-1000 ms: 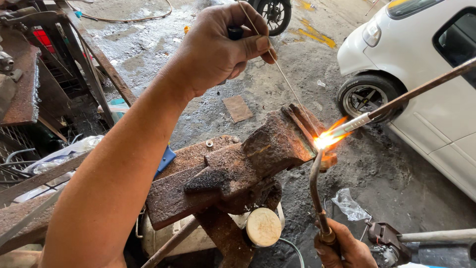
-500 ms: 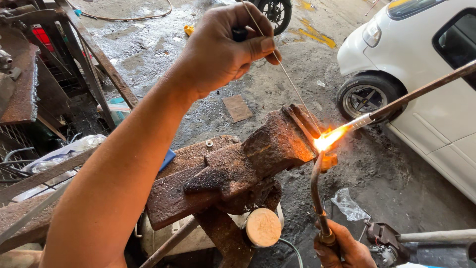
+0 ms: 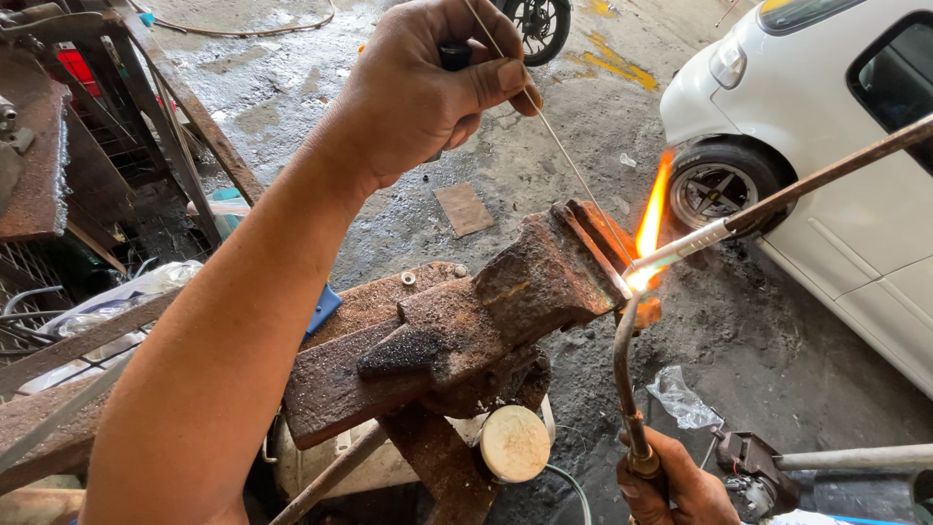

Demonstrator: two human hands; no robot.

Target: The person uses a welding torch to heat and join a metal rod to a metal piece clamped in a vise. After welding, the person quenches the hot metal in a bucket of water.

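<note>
While the left hand [image 3: 428, 92] pinches a thin metal filler rod [image 3: 573, 175] above the rusty iron vise [image 3: 466, 340], the right hand [image 3: 675, 486] clenches a flaming curved torch [image 3: 622, 369].

The right hand [image 3: 680, 486] is cut off by the bottom edge, fingers hidden around the torch handle [image 3: 637, 452]. The filler rod [image 3: 544, 117] runs out past the top edge. The white car [image 3: 836, 146] and motorcycle wheel [image 3: 539, 24] are cropped by the frame.
</note>
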